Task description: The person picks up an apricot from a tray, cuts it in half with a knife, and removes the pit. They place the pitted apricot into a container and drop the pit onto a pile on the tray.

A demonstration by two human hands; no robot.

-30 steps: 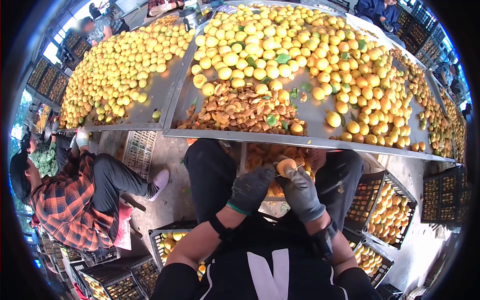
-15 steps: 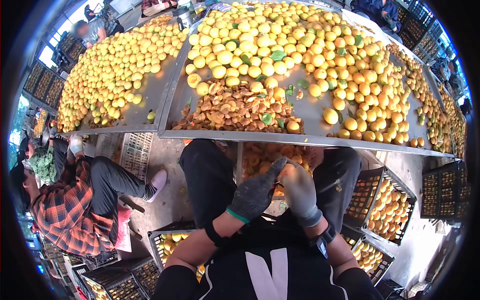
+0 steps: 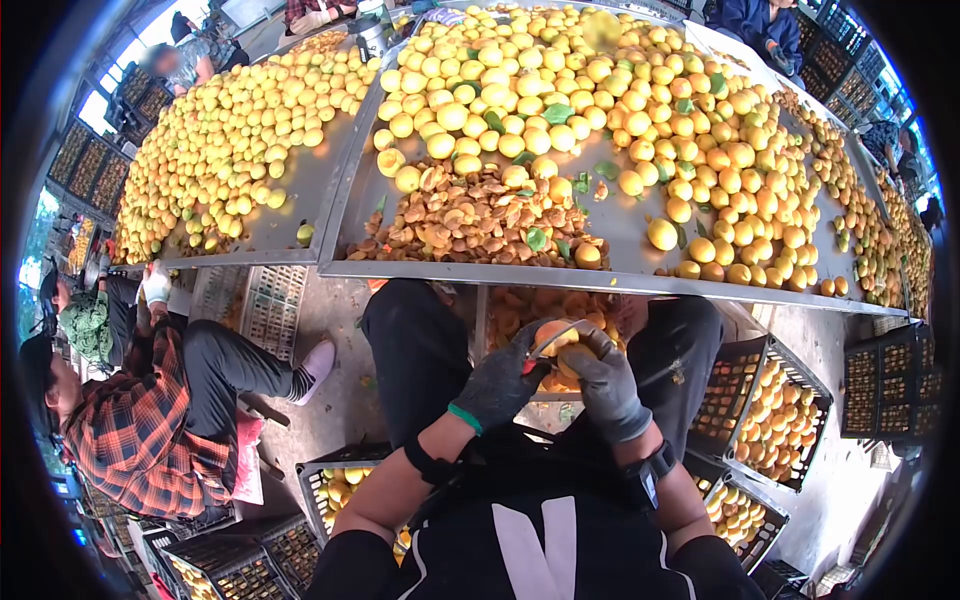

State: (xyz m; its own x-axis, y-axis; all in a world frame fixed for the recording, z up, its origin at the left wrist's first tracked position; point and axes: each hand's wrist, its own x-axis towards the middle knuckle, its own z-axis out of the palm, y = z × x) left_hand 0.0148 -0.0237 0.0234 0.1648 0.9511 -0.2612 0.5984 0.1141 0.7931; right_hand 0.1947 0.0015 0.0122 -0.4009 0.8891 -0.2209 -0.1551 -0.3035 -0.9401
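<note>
My left hand (image 3: 500,385), in a dark glove with a green cuff, is closed around a small knife (image 3: 541,352); a bit of red, apparently its handle, shows by the fingers. Its thin blade lies against an orange-yellow apricot (image 3: 553,337) between my hands. My right hand (image 3: 608,388), in a grey glove, grips the apricot from the right, with its fingertips over the lower part. Gloved fingers partly hide the fruit. Below both hands, between my knees, a container of cut apricot pieces (image 3: 508,312) sits under the table edge.
A metal table (image 3: 480,270) spans the front, bearing whole apricots (image 3: 520,100) and a heap of brown pits and scraps (image 3: 460,215). Crates of apricots (image 3: 775,415) stand right and left of my legs. A person in a plaid shirt (image 3: 140,420) sits at left.
My right hand has turned and shifted slightly, from a blur over the fruit to a clear grip. The apricot and blade now show between my hands. My left hand has moved slightly left.
</note>
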